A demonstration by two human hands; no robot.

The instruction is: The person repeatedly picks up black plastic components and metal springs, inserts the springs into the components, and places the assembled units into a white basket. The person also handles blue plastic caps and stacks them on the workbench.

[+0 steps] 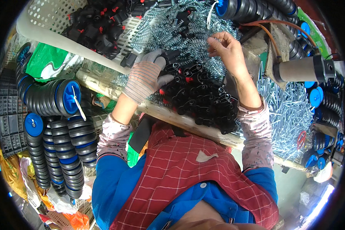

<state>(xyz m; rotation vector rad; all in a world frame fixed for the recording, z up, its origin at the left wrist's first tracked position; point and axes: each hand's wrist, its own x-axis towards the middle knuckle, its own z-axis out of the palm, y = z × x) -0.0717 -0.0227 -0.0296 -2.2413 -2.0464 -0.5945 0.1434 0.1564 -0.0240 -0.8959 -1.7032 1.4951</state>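
My left hand (146, 74), in a grey striped glove, is closed around a black plastic part (170, 56), which sticks out past the fingers. Bare and raised over a heap of coiled metal springs (188, 32), my right hand (229, 51) has its thumb and fingertips pinched together. Whatever is between them is too small or hidden to make out. Below and between both hands lies a pile of black plastic parts (201, 94) with metal springs and some red pieces in them.
A white perforated basket (46, 15) at the far left holds black parts with red tips. On the right, a metal cylinder (301, 69) with hoses stands by loose metal pins (283, 111). Stacked black wheels (50, 97) with blue hubs lie left; a wooden edge (180, 115) runs before me.
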